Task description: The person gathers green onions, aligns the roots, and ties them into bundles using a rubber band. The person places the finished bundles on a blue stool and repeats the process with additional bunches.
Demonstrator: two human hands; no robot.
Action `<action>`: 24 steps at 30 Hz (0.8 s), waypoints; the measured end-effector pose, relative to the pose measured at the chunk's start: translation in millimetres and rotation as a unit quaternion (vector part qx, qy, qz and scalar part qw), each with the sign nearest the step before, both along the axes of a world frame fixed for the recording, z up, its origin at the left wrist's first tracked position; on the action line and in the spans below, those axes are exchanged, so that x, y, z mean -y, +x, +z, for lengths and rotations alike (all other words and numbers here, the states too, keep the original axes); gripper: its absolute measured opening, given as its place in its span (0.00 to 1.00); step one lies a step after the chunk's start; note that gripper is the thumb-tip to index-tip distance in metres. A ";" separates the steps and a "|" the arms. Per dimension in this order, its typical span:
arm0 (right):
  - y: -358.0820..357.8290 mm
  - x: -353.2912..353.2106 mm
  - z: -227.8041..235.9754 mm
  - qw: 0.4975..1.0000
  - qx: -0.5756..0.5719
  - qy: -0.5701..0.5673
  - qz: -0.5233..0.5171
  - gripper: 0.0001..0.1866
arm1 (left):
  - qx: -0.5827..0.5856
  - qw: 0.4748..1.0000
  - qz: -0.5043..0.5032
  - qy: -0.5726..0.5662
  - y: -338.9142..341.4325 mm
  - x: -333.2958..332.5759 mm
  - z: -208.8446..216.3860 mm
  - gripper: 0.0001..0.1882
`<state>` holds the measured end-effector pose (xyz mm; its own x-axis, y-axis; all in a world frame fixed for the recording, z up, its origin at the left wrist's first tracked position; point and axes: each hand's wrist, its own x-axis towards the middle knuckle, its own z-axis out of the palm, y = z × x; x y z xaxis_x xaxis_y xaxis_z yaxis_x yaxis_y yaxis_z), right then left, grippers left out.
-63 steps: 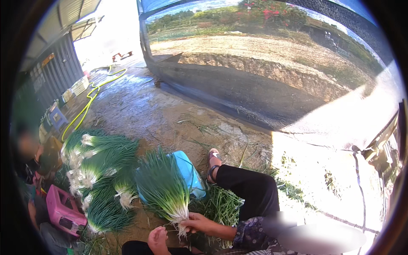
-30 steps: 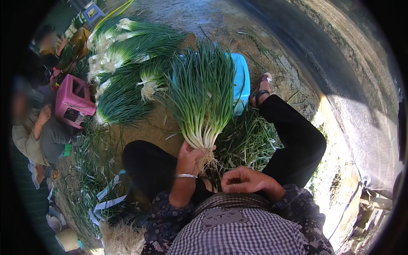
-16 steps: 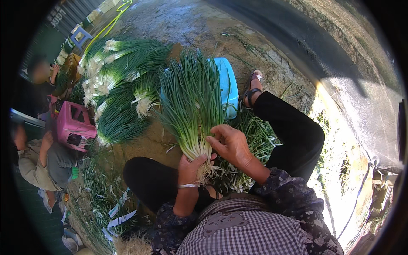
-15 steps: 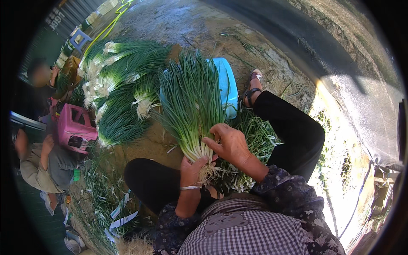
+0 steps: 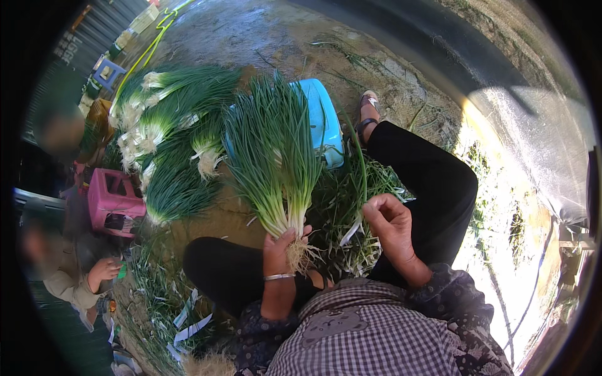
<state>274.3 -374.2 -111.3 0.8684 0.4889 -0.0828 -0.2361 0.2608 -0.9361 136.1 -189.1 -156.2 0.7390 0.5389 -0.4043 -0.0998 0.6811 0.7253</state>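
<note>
My left hand (image 5: 280, 250) is closed round the white root ends of a bunch of green onions (image 5: 276, 163), just above their pale, stringy roots. The long green leaves fan out away from me over a light blue plastic stool (image 5: 326, 125). To the right of the bunch, my right hand (image 5: 392, 229) is closed, thumb and forefinger pinched together. A single loose green onion leaf (image 5: 362, 172) with a whitish lower end stands at those fingertips and appears pinched there. Below it lies a heap of stripped leaves (image 5: 338, 197) between my legs.
A large pile of green onions (image 5: 169, 119) lies on the ground at the left, roots leftward. Beyond it stand a pink stool (image 5: 114, 200) and a blue stool (image 5: 108, 73), with a yellow hose (image 5: 150, 50). Other people sit at the far left. Leaf scraps (image 5: 169, 282) litter the ground.
My right hand has left the bunch and moved right, a loose leaf now at its fingertips. My left hand still holds the bunch. A person at the left has shifted an arm.
</note>
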 end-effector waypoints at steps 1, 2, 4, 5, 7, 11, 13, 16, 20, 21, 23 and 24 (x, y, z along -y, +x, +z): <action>5.3 3.8 -29.0 0.997 -0.003 -0.077 0.021 0.11 | 0.009 1.000 -0.005 -0.006 1.1 0.3 1.4 0.20; 7.0 6.6 -55.4 0.987 -0.008 -0.153 0.043 0.16 | 0.016 1.000 -0.009 -0.012 1.2 1.1 2.7 0.20; 3.6 -1.3 -61.4 0.979 0.000 -0.174 0.111 0.27 | 0.018 0.999 -0.025 -0.009 3.1 2.9 12.9 0.21; 1.9 -14.1 -43.7 0.977 -0.032 -0.152 0.148 0.27 | 0.012 1.000 -0.022 -0.010 -0.7 3.8 16.0 0.21; 5.2 -37.8 -21.7 0.973 -0.075 -0.114 0.188 0.25 | 0.021 0.999 -0.024 -0.030 -6.5 7.7 21.4 0.21; 15.1 -70.6 -27.5 0.972 -0.149 -0.028 0.181 0.08 | 0.003 1.000 -0.015 -0.016 -6.5 7.9 17.9 0.22; 12.5 -71.0 -32.6 0.964 -0.191 0.001 0.184 0.06 | -0.002 1.000 -0.013 -0.028 -8.6 9.3 18.4 0.22; 9.3 -72.3 -36.5 0.963 -0.207 -0.019 0.169 0.06 | 0.025 0.999 -0.012 -0.042 -9.2 8.0 11.9 0.22; 9.2 -71.9 -31.4 0.964 -0.201 -0.032 0.172 0.05 | 0.006 0.999 -0.004 -0.049 -7.5 10.6 8.9 0.22; 8.8 -71.4 -32.1 0.963 -0.200 -0.036 0.175 0.05 | 0.001 0.999 -0.006 -0.046 -6.0 9.8 8.2 0.22; 10.4 -71.3 -32.2 0.963 -0.194 -0.042 0.181 0.04 | -0.006 0.999 -0.012 -0.032 -6.7 9.1 7.2 0.22; 11.3 -70.0 -33.9 0.966 -0.160 -0.074 0.188 0.05 | -0.007 1.000 -0.015 -0.023 -7.9 8.8 6.8 0.22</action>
<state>285.6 -304.2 -145.2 0.5495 0.7276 -0.4107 -0.5716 -0.0312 -0.8200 128.2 -197.9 -149.5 0.7485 0.4972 -0.4387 -0.0684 0.7160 0.6947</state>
